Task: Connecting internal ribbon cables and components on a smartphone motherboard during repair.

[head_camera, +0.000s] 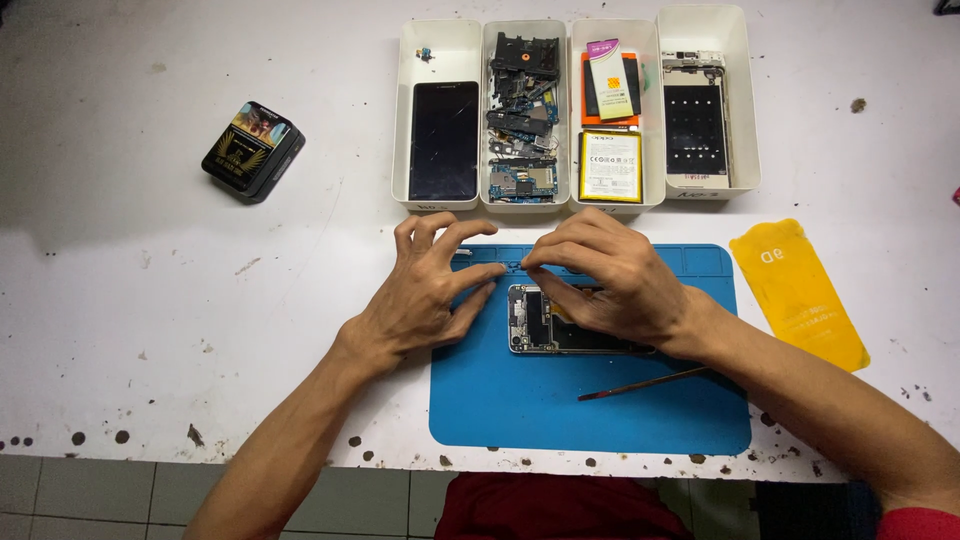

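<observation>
While both hands are busy in the middle, the biggest thing in shot is the white worktop [150, 300], scuffed and dotted with dark spots along its front edge. On it lies a blue repair mat [520, 400], and at the mat's upper middle sits an opened phone [528, 322] with its insides showing, lying flat and long side across.

Behind the mat there's a row of four white trays [437, 45] side by side: a black screen panel in the first, a jumble of boards and small parts in the second, batteries in the third, a phone frame in the fourth. A yellow film sheet [800, 295] lies right of the mat, a small black box [252, 150] sits far left, and a thin metal pry tool [640, 385] rests on the mat near the right forearm.

The left hand [425, 290] has its fingers spread and curled, fingertips down on the mat's top edge just left of the phone. The right hand [610, 275] arches over the phone, thumb and forefinger pinched together at the mat's top edge; whatever they pinch is too tiny to make out.
</observation>
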